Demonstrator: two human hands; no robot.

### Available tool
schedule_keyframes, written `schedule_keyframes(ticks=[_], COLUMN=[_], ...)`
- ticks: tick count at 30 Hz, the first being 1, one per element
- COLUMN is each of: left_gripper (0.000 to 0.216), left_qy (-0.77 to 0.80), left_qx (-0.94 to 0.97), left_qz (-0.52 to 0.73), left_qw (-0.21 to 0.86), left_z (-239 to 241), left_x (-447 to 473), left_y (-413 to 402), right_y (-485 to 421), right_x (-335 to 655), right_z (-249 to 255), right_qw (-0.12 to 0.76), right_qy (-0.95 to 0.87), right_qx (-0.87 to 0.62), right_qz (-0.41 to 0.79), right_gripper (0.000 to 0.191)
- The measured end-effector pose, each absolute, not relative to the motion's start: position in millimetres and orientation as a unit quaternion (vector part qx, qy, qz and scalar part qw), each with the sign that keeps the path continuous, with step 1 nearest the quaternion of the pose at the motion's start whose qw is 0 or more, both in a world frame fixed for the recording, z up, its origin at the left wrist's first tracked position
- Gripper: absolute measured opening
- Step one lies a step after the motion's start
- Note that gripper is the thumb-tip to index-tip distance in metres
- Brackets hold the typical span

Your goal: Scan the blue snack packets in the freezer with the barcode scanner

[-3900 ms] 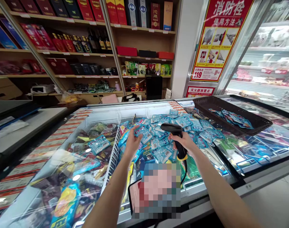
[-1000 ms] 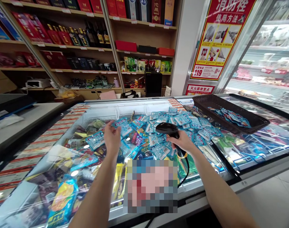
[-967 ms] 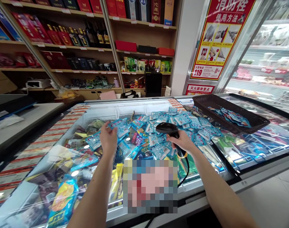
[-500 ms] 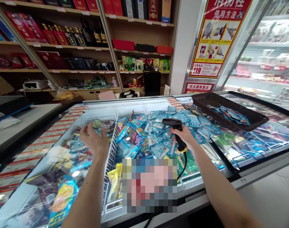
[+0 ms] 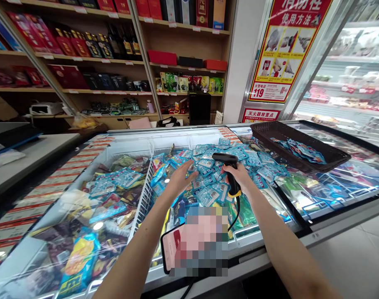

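Observation:
A black barcode scanner (image 5: 233,176) with a yellow-tipped handle is gripped in my right hand (image 5: 240,176), its head pointing left and a black cable hanging below. My left hand (image 5: 181,180) is bare, fingers apart, over the left side of a heap of small blue packets (image 5: 208,195). Barcodes show on several of these. More blue packets (image 5: 127,176) lie left of the white wire divider (image 5: 145,195). Near the front edge is a phone (image 5: 168,251) with a lit screen, largely covered by a blurred patch.
The chest freezer's front rim (image 5: 254,253) runs across below my arms. A dark brown basket (image 5: 332,162) with blue packets stands on the right-hand glass. On the left is a counter (image 5: 49,149); shelves of boxes and bottles (image 5: 186,66) rise behind.
My left hand has moved right, from above the left compartment to the heap of blue packets. My right hand still holds the scanner in nearly the same place, tilted slightly differently.

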State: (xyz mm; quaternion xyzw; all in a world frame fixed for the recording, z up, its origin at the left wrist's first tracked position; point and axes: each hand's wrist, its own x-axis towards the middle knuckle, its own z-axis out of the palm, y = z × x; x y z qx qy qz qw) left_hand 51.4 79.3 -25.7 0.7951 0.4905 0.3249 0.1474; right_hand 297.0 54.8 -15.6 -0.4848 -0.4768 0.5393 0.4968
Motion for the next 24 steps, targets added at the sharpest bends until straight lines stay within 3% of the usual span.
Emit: schedule_keyframes(ticks=[7,12,22,24], left_gripper=[0.077,0.093,0.087,0.076], left_qy=[0.526,0.558,0.508,0.492], left_qx=[0.810,0.780,0.579,0.528], left_qz=[0.235,0.269,0.537,0.583], left_qw=[0.109,0.089,0.343,0.374], left_z=[-28.5,-30.4,-46.6,-45.0], left_x=[81.7,78.1,55.2,51.7], left_y=[96.5,101.8,100.1,99.8], right_y=[61.2,61.3,55.2,53.6], right_x=[298.9,300.4,294.8,294.1], right_z=[-23.2,-24.5,-14.5,-12.5], right_qw=[0.505,0.506,0.502,0.500], right_qy=[-0.479,-0.484,-0.474,-0.475], right_qx=[-0.469,-0.455,-0.479,-0.479], right_qz=[0.544,0.549,0.543,0.543], right_gripper=[0.023,0.023,0.026,0.026])
